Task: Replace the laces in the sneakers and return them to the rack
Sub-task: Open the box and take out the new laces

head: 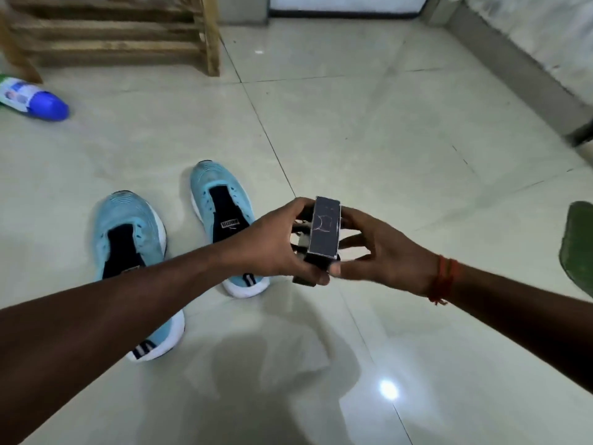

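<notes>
Lace pack [324,231] gripped by left hand [276,245] and right hand [385,255] together, right of blue sneakers [128,232], wooden rack [112,36] beyond sneakers.

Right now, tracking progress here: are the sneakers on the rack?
No, the sneakers stand on the floor, short of the wooden rack.

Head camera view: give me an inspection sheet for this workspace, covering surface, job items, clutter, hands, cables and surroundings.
Surface: glossy pale tiled floor, with lamp glare near the bottom.
Job's things: nearer sneaker and farther sneaker, both light blue, side by side on the floor, no laces seen in them; dark packet with dark strands under it, likely laces; wooden rack at top left.
Clutter: blue-capped bottle lying by the rack; green object at the right edge.
Grippers: left hand and right hand both grip the packet.
Cables: nothing seen.
Surroundings: wall on the right, door at top.
</notes>
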